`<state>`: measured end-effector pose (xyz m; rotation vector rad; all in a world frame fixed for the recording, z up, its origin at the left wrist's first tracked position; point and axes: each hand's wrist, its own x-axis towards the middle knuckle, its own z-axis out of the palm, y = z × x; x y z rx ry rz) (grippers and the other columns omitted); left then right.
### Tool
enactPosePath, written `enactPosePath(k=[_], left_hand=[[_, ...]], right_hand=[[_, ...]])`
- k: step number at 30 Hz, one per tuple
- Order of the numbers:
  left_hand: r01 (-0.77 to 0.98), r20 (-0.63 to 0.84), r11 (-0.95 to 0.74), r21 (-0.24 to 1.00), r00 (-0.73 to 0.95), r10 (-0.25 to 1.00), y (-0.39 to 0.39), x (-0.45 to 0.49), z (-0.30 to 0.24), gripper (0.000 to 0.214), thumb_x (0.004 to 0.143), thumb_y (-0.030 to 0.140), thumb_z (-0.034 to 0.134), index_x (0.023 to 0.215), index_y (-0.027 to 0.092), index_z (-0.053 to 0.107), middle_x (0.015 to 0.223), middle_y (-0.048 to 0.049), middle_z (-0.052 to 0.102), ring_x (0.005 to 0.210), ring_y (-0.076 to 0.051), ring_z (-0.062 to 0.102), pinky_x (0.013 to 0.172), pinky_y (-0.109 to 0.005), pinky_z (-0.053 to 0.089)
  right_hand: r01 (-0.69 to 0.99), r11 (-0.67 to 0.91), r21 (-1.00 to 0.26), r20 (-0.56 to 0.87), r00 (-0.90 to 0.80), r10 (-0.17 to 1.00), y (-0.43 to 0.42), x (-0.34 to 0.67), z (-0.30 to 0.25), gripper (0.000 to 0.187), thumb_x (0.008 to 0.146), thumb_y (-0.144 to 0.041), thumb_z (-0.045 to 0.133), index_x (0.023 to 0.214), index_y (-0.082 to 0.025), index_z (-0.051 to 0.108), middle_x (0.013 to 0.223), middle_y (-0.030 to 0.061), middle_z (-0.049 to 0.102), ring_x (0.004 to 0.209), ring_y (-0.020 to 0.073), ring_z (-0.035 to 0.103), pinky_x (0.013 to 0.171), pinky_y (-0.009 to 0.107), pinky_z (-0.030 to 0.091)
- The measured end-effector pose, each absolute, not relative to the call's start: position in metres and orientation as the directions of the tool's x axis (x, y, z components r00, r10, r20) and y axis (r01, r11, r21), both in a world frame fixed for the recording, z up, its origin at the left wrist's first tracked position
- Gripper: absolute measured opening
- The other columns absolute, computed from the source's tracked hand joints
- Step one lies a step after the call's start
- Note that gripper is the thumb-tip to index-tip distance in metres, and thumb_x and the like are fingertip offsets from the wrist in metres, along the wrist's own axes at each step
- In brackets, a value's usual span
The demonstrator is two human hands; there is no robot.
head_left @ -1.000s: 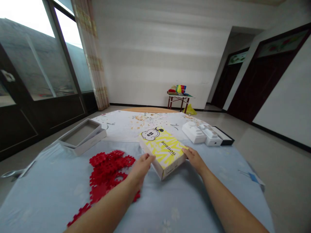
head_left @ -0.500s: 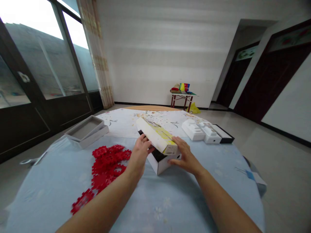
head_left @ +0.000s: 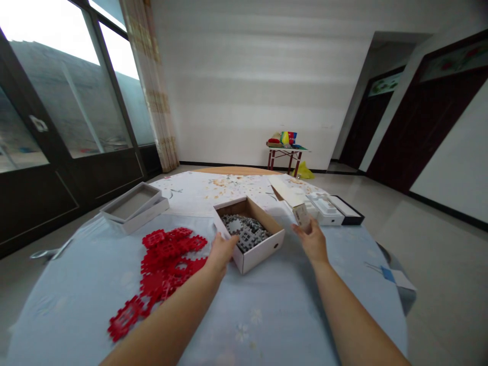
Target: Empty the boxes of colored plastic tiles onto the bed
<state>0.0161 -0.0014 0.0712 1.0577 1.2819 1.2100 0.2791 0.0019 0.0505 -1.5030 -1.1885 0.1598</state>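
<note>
Notched grey tiles (head_left: 244,232) in cardboard box (head_left: 263,252)

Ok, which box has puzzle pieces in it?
The open cardboard box by the left hand: grey pieces fill it, unlike the grey-lined tray farther left.

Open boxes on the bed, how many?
3: a cardboard box of grey pieces mid-bed, a grey-lined white box at left, a black box at right, partly under white trays. Others may be hidden.
</note>
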Motion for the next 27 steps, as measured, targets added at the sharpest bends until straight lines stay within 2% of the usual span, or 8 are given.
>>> enactPosePath(k=[3, 7, 12, 17, 20, 24, 25, 27], left_hand=[[-0.049, -0.184, 0.180, 0.982, -0.093, 0.978, -0.007, 0.017, 0.077, 0.026, 0.062, 0.024, 0.059, 0.087, 0.021, 0.052, 0.083, -0.0065, 0.064, 0.082, -0.023, 0.060, 0.059, -0.030, 0.046], [-0.100, -0.196, 0.187, 0.977, -0.084, 0.977, -0.015, 0.009, 0.085, 0.024, 0.060, 0.018, 0.055, 0.084, 0.020, 0.055, 0.080, -0.0044, 0.065, 0.073, -0.019, 0.060, 0.053, -0.026, 0.046], [-0.179, -0.183, 0.170, 0.969, -0.061, 0.981, -0.031, -0.015, 0.092, 0.020, 0.056, 0.016, 0.051, 0.076, 0.018, 0.056, 0.064, -0.0002, 0.063, 0.055, -0.014, 0.059, 0.047, -0.022, 0.043], [-0.289, -0.130, 0.120, 0.950, -0.018, 0.991, -0.044, -0.029, 0.104, 0.029, 0.054, 0.017, 0.055, 0.083, 0.018, 0.058, 0.068, 0.0005, 0.065, 0.057, -0.015, 0.061, 0.049, -0.023, 0.044], [-0.307, -0.080, 0.066, 0.950, -0.033, 0.996, -0.045, -0.029, 0.109, 0.030, 0.056, 0.019, 0.056, 0.086, 0.018, 0.059, 0.074, -0.0008, 0.067, 0.067, -0.017, 0.063, 0.054, -0.023, 0.047], [-0.327, -0.008, -0.007, 0.945, -0.043, 0.999, -0.041, -0.027, 0.107, 0.033, 0.060, 0.017, 0.054, 0.092, 0.017, 0.060, 0.078, -0.0013, 0.068, 0.071, -0.017, 0.064, 0.062, -0.026, 0.050], [-0.326, -0.004, -0.010, 0.945, -0.044, 0.999, -0.041, -0.027, 0.106, 0.034, 0.060, 0.017, 0.053, 0.094, 0.017, 0.060, 0.078, -0.0014, 0.068, 0.071, -0.017, 0.064, 0.062, -0.027, 0.050], [-0.326, -0.005, -0.009, 0.945, -0.043, 0.999, -0.040, -0.026, 0.104, 0.036, 0.061, 0.015, 0.053, 0.097, 0.017, 0.060, 0.080, -0.0022, 0.068, 0.072, -0.018, 0.064, 0.063, -0.028, 0.051]], right_hand=[[0.703, 0.125, -0.700, 0.535, 0.400, 0.744, 0.008, 0.285, 0.032, 0.065, 0.067, -0.053, 0.059, 0.121, -0.019, 0.050, 0.116, 0.0115, 0.058, 0.104, 0.0262, 0.053, 0.091, 0.040, 0.038], [0.828, 0.054, -0.557, 0.557, 0.325, 0.764, 0.012, 0.288, 0.020, 0.060, 0.072, -0.048, 0.055, 0.124, -0.019, 0.048, 0.121, 0.0123, 0.056, 0.108, 0.0274, 0.050, 0.092, 0.043, 0.036], [0.922, 0.011, -0.388, 0.580, 0.235, 0.780, 0.010, 0.288, 0.016, 0.054, 0.075, -0.039, 0.054, 0.125, -0.020, 0.047, 0.122, 0.0129, 0.054, 0.110, 0.0278, 0.049, 0.092, 0.043, 0.035], [0.967, -0.029, -0.253, 0.513, 0.159, 0.844, 0.007, 0.275, 0.013, 0.060, 0.067, -0.028, 0.057, 0.125, -0.022, 0.046, 0.133, 0.0131, 0.043, 0.124, 0.0341, 0.032, 0.098, 0.053, 0.025], [0.945, 0.054, -0.324, 0.597, 0.160, 0.786, 0.002, 0.266, 0.029, 0.056, 0.070, -0.027, 0.049, 0.126, -0.021, 0.045, 0.138, 0.0118, 0.036, 0.128, 0.0316, 0.027, 0.100, 0.054, 0.024], [0.826, 0.259, -0.500, 0.713, 0.224, 0.664, -0.011, 0.251, 0.066, 0.048, 0.077, -0.037, 0.045, 0.120, -0.016, 0.050, 0.133, 0.0137, 0.042, 0.126, 0.0284, 0.033, 0.103, 0.050, 0.026], [0.762, 0.289, -0.580, 0.676, 0.252, 0.692, -0.014, 0.246, 0.073, 0.050, 0.077, -0.042, 0.046, 0.119, -0.016, 0.051, 0.131, 0.0140, 0.044, 0.124, 0.0286, 0.036, 0.102, 0.049, 0.029], [0.551, 0.271, -0.789, 0.484, 0.286, 0.827, -0.021, 0.236, 0.084, 0.055, 0.077, -0.051, 0.047, 0.120, -0.017, 0.050, 0.127, 0.0138, 0.048, 0.117, 0.0287, 0.045, 0.092, 0.045, 0.042]])
